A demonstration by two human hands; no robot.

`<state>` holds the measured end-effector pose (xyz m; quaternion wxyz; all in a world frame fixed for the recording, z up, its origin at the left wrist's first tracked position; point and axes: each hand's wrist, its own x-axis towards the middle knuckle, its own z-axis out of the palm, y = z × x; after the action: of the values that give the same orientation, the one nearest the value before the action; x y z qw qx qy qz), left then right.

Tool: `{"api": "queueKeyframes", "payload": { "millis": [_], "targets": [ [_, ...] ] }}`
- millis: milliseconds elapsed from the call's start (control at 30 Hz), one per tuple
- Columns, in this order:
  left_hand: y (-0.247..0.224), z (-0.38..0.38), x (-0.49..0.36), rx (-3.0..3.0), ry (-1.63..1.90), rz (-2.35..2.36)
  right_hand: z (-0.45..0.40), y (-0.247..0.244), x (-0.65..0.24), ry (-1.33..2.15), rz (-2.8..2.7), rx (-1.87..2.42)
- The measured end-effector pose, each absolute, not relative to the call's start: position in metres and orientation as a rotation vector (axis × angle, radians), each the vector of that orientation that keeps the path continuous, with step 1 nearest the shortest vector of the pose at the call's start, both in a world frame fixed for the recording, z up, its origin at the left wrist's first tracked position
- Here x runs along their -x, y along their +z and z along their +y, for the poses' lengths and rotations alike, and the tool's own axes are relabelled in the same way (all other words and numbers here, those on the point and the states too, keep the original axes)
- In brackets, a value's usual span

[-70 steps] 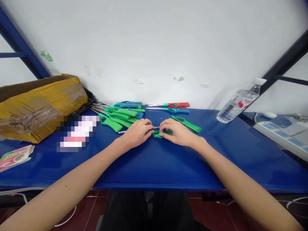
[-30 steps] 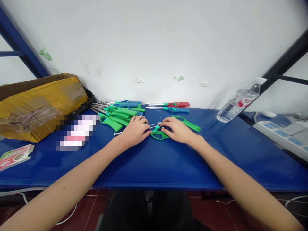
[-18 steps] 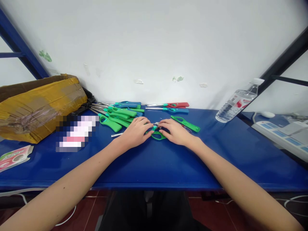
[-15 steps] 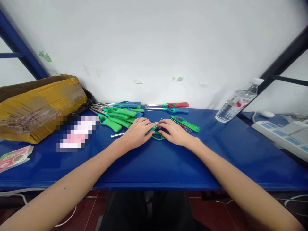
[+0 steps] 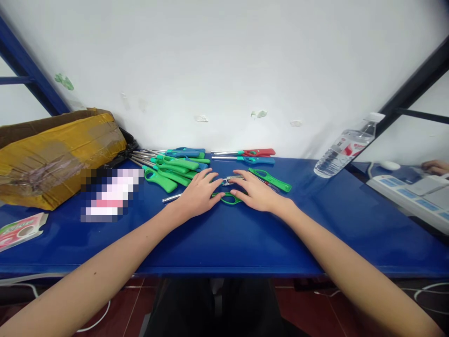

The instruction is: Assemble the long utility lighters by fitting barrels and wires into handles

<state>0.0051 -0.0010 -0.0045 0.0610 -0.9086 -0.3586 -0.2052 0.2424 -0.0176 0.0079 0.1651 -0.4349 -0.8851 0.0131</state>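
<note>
My left hand (image 5: 198, 195) lies low over the table, its thumb on the left part of a green lighter casing (image 5: 231, 202) and its fingers curved round the far side. A metal tube (image 5: 171, 198) sticks out to the left from beneath this hand. From the other side, my right hand (image 5: 258, 193) has its thumb on the casing's trigger loop and its fingertips by small metal and clear inner parts (image 5: 228, 180). Both hands seem to hold the casing loosely; the palms hide much of it. Beyond my right hand lies another green casing half (image 5: 270, 179), with a thin dark-and-clear piece alongside.
Several green and blue lighters (image 5: 175, 168) are piled at the back left. A red lighter (image 5: 259, 152) and a blue lighter (image 5: 257, 160) lie by the wall. A taped carton (image 5: 63, 159), a water bottle (image 5: 345, 147) and a power strip (image 5: 403, 194) flank the workspace. Another person's hand (image 5: 435, 167) shows far right.
My fingertips have drawn apart, the left index moving off the small parts, which now show more plainly. Another person's hand has appeared at the far right.
</note>
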Motion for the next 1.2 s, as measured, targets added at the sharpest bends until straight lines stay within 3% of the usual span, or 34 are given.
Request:
{"api": "queueKeyframes", "payload": {
  "millis": [833,1200],
  "targets": [
    [0.005,-0.015,-0.014,2.847,-0.766,-0.863,-0.009,0.012,-0.258,0.102,-2.503,1.28],
    [-0.002,-0.01,-0.012,2.808,-0.689,-0.975,-0.012,0.031,-0.27,0.314,-2.594,1.216]
  ]
}}
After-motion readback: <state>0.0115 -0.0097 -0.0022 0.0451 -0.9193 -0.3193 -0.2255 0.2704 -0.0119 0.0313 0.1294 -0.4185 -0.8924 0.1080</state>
